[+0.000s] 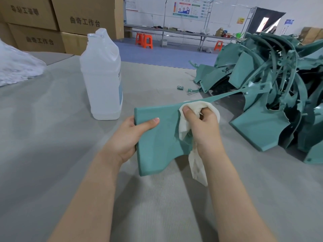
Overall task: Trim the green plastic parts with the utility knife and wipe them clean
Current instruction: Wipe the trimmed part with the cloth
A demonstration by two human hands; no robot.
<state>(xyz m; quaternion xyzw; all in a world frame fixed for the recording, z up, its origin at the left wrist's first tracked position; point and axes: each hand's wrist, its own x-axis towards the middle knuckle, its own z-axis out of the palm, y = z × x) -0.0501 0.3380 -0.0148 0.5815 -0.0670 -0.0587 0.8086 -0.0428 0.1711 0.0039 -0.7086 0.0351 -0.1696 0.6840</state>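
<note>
A flat green plastic part [157, 142] with a long thin arm reaching to the right is held above the grey table. My left hand [129, 137] grips its left edge, thumb on top. My right hand [202, 126] clutches a crumpled white cloth [194, 137] and presses it against the part's upper right area; a tail of the cloth hangs down below the wrist. No utility knife shows in either hand.
A translucent plastic bottle [103, 75] stands uncapped left of the part. A large pile of green parts [272, 84] fills the table's right side, with a small metal object [180, 87] near it. White bagged material [15, 65] lies far left, cardboard boxes [70, 20] behind.
</note>
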